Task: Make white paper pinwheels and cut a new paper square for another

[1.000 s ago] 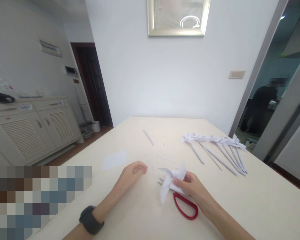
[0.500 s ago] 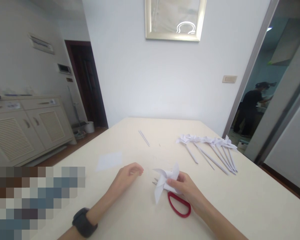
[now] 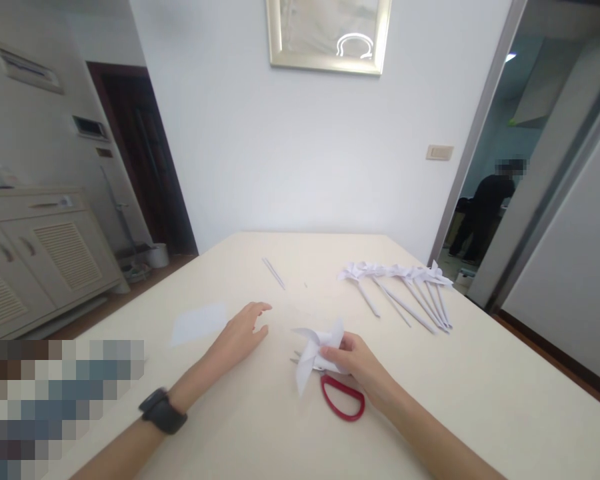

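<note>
My right hand (image 3: 353,357) pinches a white paper pinwheel (image 3: 311,353), its blades spread to the left of the fingers. Under the pinwheel lies a pair of scissors (image 3: 344,415) with red handles; the blade tips poke out on the left and the middle is hidden. My left hand (image 3: 244,328) reaches over the table with thumb and fingers apart, holding nothing. Close by on its left is a white sheet of paper (image 3: 198,323). Two thin white paper sticks (image 3: 274,274) lie beyond the left hand.
Several paper pinwheels on sticks (image 3: 397,272) lie in a row at the back right of the cream table (image 3: 260,427). A tiny scrap (image 3: 305,285) sits near the middle. A person (image 3: 485,207) stands in the room beyond the doorway. A wall rises behind the table.
My left hand has opened, its thumb and fingers moving apart. My right hand keeps its hold on the pinwheel. The whole view has shifted slightly to the right.
</note>
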The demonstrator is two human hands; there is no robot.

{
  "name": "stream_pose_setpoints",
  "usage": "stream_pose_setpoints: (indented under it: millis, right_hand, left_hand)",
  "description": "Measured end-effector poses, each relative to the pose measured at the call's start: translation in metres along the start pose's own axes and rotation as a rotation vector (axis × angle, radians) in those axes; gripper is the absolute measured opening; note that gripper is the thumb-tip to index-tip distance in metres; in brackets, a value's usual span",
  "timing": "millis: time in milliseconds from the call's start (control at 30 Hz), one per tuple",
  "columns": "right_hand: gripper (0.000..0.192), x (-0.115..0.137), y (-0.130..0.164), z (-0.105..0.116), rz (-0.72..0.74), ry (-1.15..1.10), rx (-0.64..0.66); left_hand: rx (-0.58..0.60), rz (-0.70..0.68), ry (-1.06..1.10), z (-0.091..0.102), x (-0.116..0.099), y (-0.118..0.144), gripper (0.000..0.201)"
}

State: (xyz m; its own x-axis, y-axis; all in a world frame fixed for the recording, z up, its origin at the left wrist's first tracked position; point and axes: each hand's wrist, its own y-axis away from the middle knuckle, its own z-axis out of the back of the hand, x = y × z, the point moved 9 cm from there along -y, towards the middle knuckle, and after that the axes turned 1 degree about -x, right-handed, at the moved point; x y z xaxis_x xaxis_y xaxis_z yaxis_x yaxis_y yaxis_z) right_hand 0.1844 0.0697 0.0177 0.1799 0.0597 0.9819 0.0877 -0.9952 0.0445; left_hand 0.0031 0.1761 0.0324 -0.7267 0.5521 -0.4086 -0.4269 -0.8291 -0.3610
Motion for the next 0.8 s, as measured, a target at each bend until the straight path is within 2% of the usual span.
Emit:
stream_pose_setpoints:
  millis: [167,400,600,800]
  right_hand:
    - [0.026,-0.003,-0.003,0.003,0.001,-0.027,-0.004]
    - [0.024,-0.007,-0.007,0.004,0.024,-0.029,-0.004]
    - [0.025,-0.012,-0.010,0.003,0.041,-0.027,0.030]
    - [0.026,-0.020,-0.017,-0.001,0.072,-0.015,0.077]
  left_hand:
    - [0.021,-0.050,-0.158,-0.020,0.010,-0.033,0.048]
    - [-0.040,0.050,-0.385,-0.040,0.033,-0.077,0.034]
    - [-0.015,-0.001,-0.474,-0.049,0.031,-0.091,0.033]
    - [0.018,-0.032,-0.486,-0.045,0.026,-0.095,0.031]
